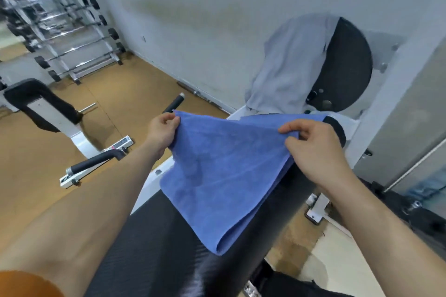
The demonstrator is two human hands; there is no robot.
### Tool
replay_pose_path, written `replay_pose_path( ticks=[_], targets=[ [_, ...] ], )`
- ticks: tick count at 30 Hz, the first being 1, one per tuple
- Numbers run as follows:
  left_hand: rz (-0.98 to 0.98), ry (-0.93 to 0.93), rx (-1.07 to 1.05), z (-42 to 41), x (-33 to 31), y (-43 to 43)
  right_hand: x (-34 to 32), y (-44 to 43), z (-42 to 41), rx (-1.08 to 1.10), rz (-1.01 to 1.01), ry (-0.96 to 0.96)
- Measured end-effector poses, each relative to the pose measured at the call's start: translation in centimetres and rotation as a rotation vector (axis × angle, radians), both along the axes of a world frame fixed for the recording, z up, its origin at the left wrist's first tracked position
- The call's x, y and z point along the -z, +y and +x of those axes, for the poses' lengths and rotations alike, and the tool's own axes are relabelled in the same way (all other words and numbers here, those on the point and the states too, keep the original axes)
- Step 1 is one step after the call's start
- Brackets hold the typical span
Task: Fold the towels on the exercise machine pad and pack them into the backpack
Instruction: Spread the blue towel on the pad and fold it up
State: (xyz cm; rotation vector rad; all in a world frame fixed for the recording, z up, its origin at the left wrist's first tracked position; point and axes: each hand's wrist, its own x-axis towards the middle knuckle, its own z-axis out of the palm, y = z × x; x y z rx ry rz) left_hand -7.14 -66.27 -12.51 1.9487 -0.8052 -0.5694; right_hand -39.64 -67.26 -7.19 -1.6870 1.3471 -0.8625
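Note:
A blue towel lies doubled over on the black exercise machine pad, its fold at the near end. My left hand pinches the towel's far left corner. My right hand pinches its far right edge, lifting the cloth a little off the pad. A grey towel hangs over the black upright back pad behind. No backpack is in view.
White machine frame stands to the right. Black-gripped handles stick out at the left. A second padded machine and a barbell rack stand further left on the brown floor.

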Motion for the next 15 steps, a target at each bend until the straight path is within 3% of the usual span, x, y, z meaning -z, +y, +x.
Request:
replay_pose_path(
  ticks=[5, 15],
  targets=[
    [-0.004, -0.101, 0.08, -0.3, 0.7, -7.2, -0.3, -3.9, -0.5, 0.142, -0.06, 0.07],
    [0.209, -0.218, 0.352, -3.4, 8.7, -16.1, 1.8, -9.0, -0.3, 0.201, -0.12, 0.679]
  ],
)
